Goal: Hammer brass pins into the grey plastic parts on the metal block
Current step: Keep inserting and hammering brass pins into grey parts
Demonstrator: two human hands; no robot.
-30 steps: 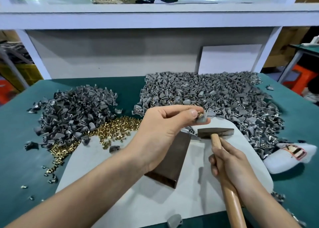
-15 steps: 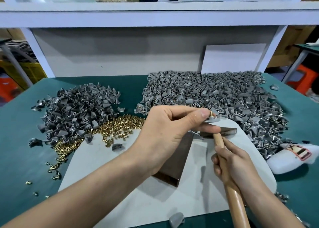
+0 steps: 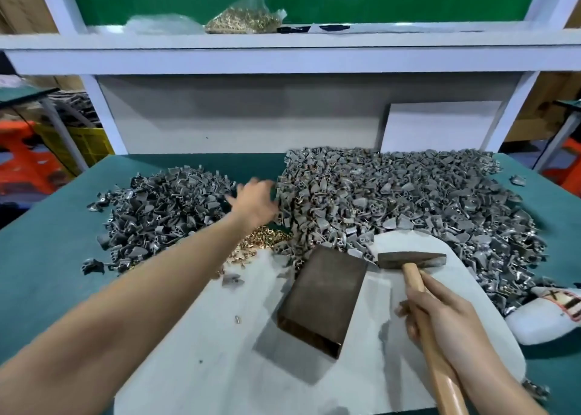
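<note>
Left hand spread open over grey parts, right hand gripping hammer beside metal block.

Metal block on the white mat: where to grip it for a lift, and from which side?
Probably pinch the metal block across its two long side faces at the near end, coming from above. It lies flat, top bare; both long sides are clear there, while grey parts and the hammer head crowd the far end.

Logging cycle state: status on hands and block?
Left hand open, out between grey part piles. Right hand grips hammer, head beside metal block. Block top bare, unobstructed.
</note>
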